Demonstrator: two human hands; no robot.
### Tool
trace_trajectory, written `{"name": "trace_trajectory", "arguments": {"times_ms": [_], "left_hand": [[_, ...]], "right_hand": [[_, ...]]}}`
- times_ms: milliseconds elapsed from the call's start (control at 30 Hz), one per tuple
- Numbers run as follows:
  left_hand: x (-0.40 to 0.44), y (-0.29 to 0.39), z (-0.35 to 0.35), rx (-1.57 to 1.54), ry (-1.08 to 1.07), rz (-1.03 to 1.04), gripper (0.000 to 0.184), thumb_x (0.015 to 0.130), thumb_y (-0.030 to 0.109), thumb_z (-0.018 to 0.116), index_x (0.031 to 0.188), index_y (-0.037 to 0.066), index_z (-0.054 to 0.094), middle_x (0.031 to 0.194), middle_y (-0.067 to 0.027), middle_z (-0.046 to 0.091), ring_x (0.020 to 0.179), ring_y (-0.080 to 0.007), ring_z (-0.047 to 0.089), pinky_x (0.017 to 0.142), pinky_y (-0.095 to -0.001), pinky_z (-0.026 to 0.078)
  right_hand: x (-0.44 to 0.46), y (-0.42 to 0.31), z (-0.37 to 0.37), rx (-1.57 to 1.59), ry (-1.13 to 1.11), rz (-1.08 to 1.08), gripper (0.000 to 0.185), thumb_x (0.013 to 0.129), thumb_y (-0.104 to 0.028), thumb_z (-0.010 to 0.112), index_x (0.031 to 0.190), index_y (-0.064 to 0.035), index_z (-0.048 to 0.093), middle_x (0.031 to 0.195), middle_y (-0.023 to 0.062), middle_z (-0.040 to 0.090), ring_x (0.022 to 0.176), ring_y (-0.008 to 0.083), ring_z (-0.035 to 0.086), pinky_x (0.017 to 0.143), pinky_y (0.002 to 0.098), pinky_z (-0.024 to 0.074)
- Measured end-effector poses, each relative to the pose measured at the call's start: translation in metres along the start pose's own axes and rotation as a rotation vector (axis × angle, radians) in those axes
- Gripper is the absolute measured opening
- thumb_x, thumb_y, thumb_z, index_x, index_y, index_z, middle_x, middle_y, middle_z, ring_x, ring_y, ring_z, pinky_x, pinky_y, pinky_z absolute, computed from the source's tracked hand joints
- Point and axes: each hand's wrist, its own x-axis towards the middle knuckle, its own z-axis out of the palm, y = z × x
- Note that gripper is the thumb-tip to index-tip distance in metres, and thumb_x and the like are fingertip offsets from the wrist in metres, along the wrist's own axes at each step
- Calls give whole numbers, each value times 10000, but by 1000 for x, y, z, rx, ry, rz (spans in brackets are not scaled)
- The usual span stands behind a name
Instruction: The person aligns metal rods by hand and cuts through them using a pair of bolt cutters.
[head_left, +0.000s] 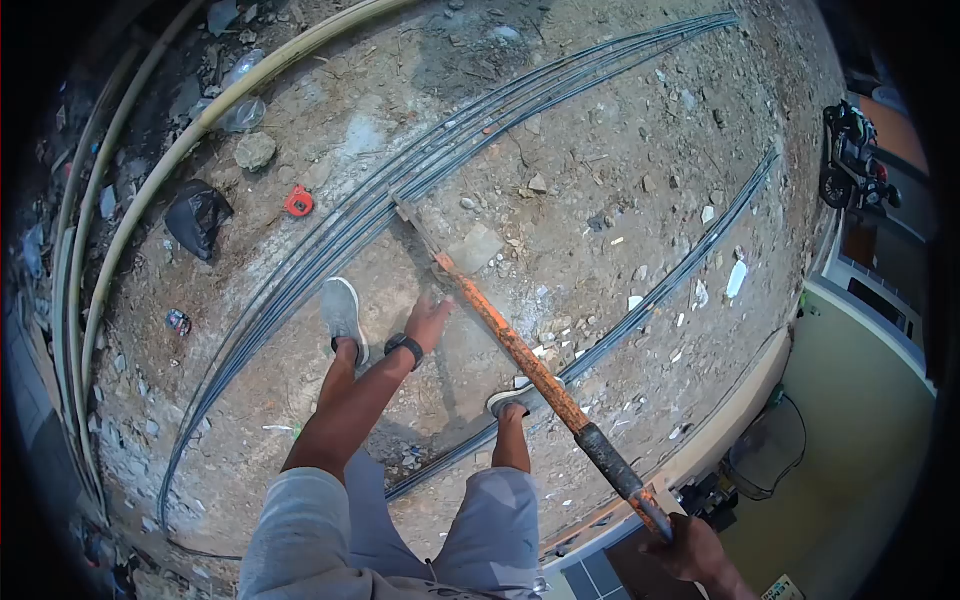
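The head view took in bare, rubble-strewn ground, with a pale yellow wall along the right edge. A long bundle of thin rods curved across the ground, and a second bundle lay well apart from it, nearer the wall. A thick pole bowed along the left side, and a motorbike stood at the far right.

The tool, a long orange shaft, slanted over the ground with its head at the near edge of the long bundle; whether the head gripped a rod was too small to tell. The right hand was closed round the end of the shaft. The left hand held nothing visible, its fingers partly spread just beside the shaft near the head; contact could not be told.

The step in hand looked like setting the tool's head to a rod. The next move seemed to call for the left hand to steady rod or head while the right worked the shaft.

Off to the left lay a black bag, a stone and a red tape measure.
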Motion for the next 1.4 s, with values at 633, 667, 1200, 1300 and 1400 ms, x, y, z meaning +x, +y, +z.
{"name": "trace_trajectory", "arguments": {"times_ms": [633, 667, 1200, 1300, 1400], "left_hand": [[-333, 164, 358, -766, 62, -565, 121, 876, 114, 635, 855, 66, 525, 658, -9, 447, 481, -127, 455, 532, -338, 561], [-327, 139, 366, -804, 63, -545, 122, 874, 115, 633, 857, 70, 520, 658, -12, 433, 485, -132, 452, 537, -346, 556], [-282, 4, 430, -482, 220, -647, 223, 815, 106, 609, 653, 131, 457, 563, 12, 399, 405, -123, 373, 362, -273, 297], [-271, 28, 438, -465, 165, -716, 279, 854, 115, 543, 620, 164, 398, 520, 35, 358, 384, -130, 337, 363, -290, 266], [-236, -11, 435, -400, 127, -725, 344, 885, 124, 501, 601, 197, 320, 483, 45, 313, 360, -143, 307, 356, -308, 262]], "right_hand": [[98, 111, 65, 7, 134, -495, 377, 825, -227, 607, 1183, -116, 648, 1041, 152, 713, 961, 328, 703, 796, 441, 573], [90, 122, 57, 30, 136, -542, 382, 838, -261, 601, 1191, -118, 636, 1063, 148, 708, 979, 327, 699, 804, 436, 572], [231, 164, 177, 422, 264, -351, 316, 919, -393, 544, 1050, -154, 704, 1046, 118, 724, 963, 310, 704, 806, 438, 556], [238, 167, 156, 399, 267, -293, 305, 946, -370, 525, 1032, -165, 734, 1057, 80, 733, 991, 268, 707, 802, 401, 560], [229, 169, 145, 438, 285, -308, 321, 956, -374, 524, 1012, -150, 747, 1059, 84, 734, 992, 267, 708, 798, 396, 561]]}}
